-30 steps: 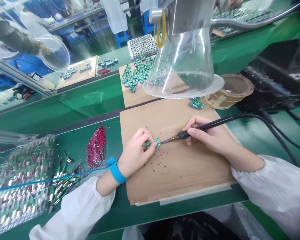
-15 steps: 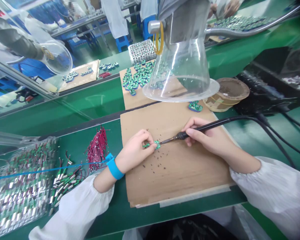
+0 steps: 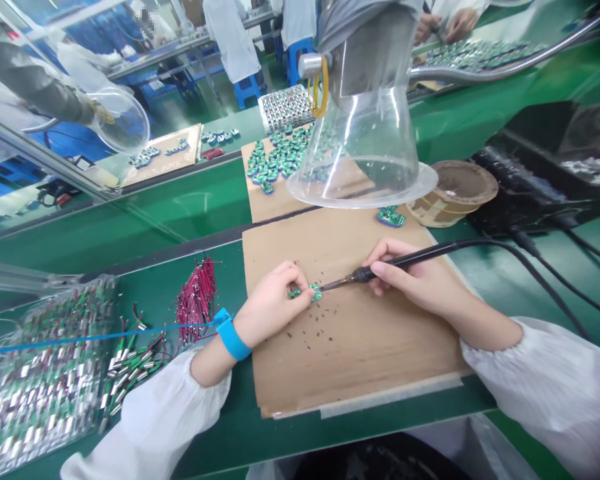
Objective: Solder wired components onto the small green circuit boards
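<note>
My left hand, with a blue strap round its wrist, pinches a small green circuit board low over a brown cardboard sheet. My fingers hide part of the board. A black soldering iron lies in my right hand, held like a pen. Its metal tip points left and meets the board's right edge; whether it touches cannot be made out. Dark specks are scattered on the cardboard around the board.
A clear fume hood hangs above the cardboard. Behind it lie many green boards. A round tub stands at right, its iron cable nearby. Red wires, small wired metal parts and a filled plastic tray lie left. Co-workers sit beyond.
The whole view has shifted very slightly. Both hands, the circuit board and the soldering iron keep nearly the same places relative to each other.
</note>
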`<state>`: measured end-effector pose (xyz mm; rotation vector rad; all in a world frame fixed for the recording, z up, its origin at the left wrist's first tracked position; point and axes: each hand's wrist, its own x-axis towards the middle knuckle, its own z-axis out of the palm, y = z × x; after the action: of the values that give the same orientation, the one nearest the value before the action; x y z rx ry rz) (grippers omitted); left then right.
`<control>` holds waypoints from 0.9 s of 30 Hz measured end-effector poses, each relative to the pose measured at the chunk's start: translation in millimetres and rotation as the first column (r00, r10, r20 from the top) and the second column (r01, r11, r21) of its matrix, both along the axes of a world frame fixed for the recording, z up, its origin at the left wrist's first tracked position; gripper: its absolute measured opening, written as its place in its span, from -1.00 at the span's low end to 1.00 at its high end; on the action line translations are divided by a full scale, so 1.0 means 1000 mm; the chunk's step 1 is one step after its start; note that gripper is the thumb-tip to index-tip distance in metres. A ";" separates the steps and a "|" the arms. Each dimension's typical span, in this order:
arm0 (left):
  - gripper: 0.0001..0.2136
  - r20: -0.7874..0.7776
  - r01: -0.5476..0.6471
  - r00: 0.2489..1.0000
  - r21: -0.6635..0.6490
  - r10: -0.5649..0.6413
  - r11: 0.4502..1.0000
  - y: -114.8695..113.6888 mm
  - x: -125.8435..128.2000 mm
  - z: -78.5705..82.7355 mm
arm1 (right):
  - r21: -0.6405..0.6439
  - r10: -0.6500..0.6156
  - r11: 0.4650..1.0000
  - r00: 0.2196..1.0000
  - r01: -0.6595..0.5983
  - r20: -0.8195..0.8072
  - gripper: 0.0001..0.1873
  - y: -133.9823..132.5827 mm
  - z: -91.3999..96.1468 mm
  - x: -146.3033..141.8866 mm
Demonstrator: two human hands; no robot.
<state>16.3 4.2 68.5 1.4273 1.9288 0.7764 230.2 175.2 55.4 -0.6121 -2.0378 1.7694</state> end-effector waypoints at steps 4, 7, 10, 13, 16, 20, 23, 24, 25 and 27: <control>-0.81 0.008 -0.001 1.000 0.002 0.001 1.000 0.001 -0.001 0.000 | -0.056 -0.068 0.996 0.997 0.065 -0.040 -0.67 0.003 -0.003 0.001; -0.81 0.016 -0.001 1.000 0.005 0.001 1.000 0.001 -0.001 -0.001 | -0.096 -0.120 0.989 0.992 0.115 -0.050 -0.68 0.004 -0.005 0.002; -0.81 0.009 0.001 1.000 0.017 -0.001 1.000 0.000 0.000 -0.003 | -0.103 -0.118 0.988 0.992 0.112 -0.052 -0.71 0.004 -0.006 0.003; -0.83 -0.023 0.004 1.000 0.027 -0.003 1.000 -0.002 0.000 -0.003 | -0.114 -0.112 0.988 0.992 0.104 -0.065 -0.72 0.004 -0.007 0.004; -0.88 -0.063 0.007 0.998 0.018 -0.006 1.000 -0.004 -0.002 -0.002 | -0.132 -0.102 0.987 0.991 0.090 -0.081 -0.74 0.006 -0.010 0.004; -0.90 -0.005 0.029 1.000 -0.010 -0.029 1.000 -0.008 -0.008 -0.001 | -0.160 -0.092 0.984 0.991 0.076 -0.096 -0.76 0.009 -0.014 0.005; -0.87 0.087 0.092 0.992 0.008 -0.093 0.996 -0.009 -0.013 -0.001 | -0.160 -0.082 0.985 0.992 0.066 -0.094 -0.76 0.010 -0.014 0.006; -0.86 0.107 0.112 0.988 0.018 -0.113 0.994 -0.009 -0.014 -0.001 | -0.149 -0.078 0.987 0.993 0.064 -0.089 -0.76 0.009 -0.013 0.006; -0.85 0.116 0.126 0.985 0.026 -0.128 0.992 -0.009 -0.014 -0.001 | -0.133 -0.074 0.989 0.994 0.062 -0.083 -0.76 0.008 -0.011 0.005; -0.84 0.108 0.134 0.985 0.034 -0.137 0.990 -0.008 -0.014 -0.002 | -0.091 -0.061 0.994 0.996 0.055 -0.068 -0.75 0.006 -0.009 0.005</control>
<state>2.4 -3.5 67.0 1.4832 1.7252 0.8019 235.0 181.7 46.7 -0.6197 -1.8838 1.8299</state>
